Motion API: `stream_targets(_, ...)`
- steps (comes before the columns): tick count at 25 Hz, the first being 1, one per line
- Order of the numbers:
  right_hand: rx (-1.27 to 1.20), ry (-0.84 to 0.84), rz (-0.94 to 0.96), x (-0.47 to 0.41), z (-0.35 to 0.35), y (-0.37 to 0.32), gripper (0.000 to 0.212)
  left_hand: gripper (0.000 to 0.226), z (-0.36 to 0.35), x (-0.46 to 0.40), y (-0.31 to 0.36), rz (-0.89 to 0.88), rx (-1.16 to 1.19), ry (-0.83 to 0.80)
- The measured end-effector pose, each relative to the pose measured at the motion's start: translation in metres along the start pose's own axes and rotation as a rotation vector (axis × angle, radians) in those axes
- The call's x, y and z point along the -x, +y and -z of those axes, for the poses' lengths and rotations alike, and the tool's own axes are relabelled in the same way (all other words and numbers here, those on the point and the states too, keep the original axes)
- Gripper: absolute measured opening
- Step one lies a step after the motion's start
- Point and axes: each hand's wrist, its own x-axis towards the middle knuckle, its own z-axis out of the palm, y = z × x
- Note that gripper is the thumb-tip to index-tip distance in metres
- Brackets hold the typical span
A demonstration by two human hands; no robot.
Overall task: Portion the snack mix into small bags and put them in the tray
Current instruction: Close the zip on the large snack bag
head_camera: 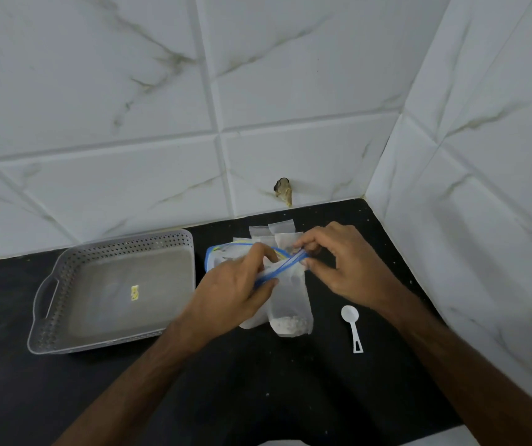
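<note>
On black counter [258, 397]: zip bag [216, 255], blue seal pinched by your left hand [232, 291] and right hand [345, 265]; 1 filled small bag [290, 313] beneath; scoop [353, 326] right; tray [113, 294] left.

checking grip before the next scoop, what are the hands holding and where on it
Both the left hand and right hand pinch the blue zip strip at the mouth of the large zip bag.
</note>
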Motion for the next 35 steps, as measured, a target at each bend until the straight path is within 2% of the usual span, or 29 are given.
stream_targets(4, -0.063, 0.185, -0.154, 0.007, -0.026, -0.017, 0.024, 0.023, -0.009, -0.008, 0.000, -0.165, -0.382, 0.146)
stream_targets(6, -0.074, 0.175, -0.214, 0.005, -0.028, -0.018, 0.022, 0.025, -0.009, -0.009, -0.005, -0.226, -0.482, 0.143)
stream_targets(8, -0.067, 0.093, -0.228, 0.004, -0.023, -0.017, 0.013, 0.027, -0.008, -0.010, -0.012, -0.241, -0.456, 0.113)
stream_targets(10, -0.056, -0.047, -0.177, 0.003, -0.013, -0.014, 0.006, 0.032, -0.003, -0.011, -0.018, -0.190, -0.261, 0.035)
stream_targets(14, -0.111, -0.353, -0.042, -0.002, 0.009, -0.008, 0.011, 0.017, 0.010, -0.013, -0.013, 0.065, 0.634, -0.353)
stream_targets(16, -0.212, -0.432, -0.052, -0.003, 0.017, -0.009, 0.015, 0.014, 0.014, -0.013, -0.007, 0.141, 0.813, -0.419)
stream_targets(17, -0.251, -0.449, -0.067, -0.004, 0.020, -0.009, 0.017, 0.013, 0.017, -0.012, -0.006, 0.124, 0.772, -0.421)
stream_targets(20, -0.271, -0.554, -0.118, -0.005, 0.030, -0.006, 0.025, 0.010, 0.022, -0.009, -0.013, -0.095, 0.341, -0.444)
stream_targets(22, -0.280, -0.618, -0.114, -0.004, 0.031, -0.003, 0.022, 0.013, 0.020, -0.003, -0.022, -0.130, 0.198, -0.501)
stream_targets(24, -0.318, -0.537, -0.061, -0.003, 0.031, 0.001, 0.017, 0.022, 0.012, 0.008, -0.031, -0.135, 0.008, -0.518)
stream_targets(27, -0.350, -0.328, -0.036, 0.002, 0.044, 0.009, 0.018, 0.025, 0.001, 0.022, -0.051, -0.248, -0.351, -0.310)
stream_targets(28, -0.295, -0.299, -0.027, 0.003, 0.049, 0.012, 0.016, 0.025, 0.003, 0.024, -0.055, -0.241, -0.390, -0.251)
stream_targets(30, -0.025, -0.304, 0.045, 0.002, 0.058, 0.018, 0.007, 0.026, 0.010, 0.021, -0.060, -0.224, -0.393, -0.149)
stream_targets(33, 0.405, -0.343, 0.189, 0.004, 0.057, 0.025, 0.026, 0.015, 0.021, 0.013, -0.058, -0.266, -0.459, -0.035)
stream_targets(35, 0.465, -0.336, 0.196, 0.004, 0.059, 0.027, 0.029, 0.010, 0.027, 0.010, -0.057, -0.319, -0.539, -0.005)
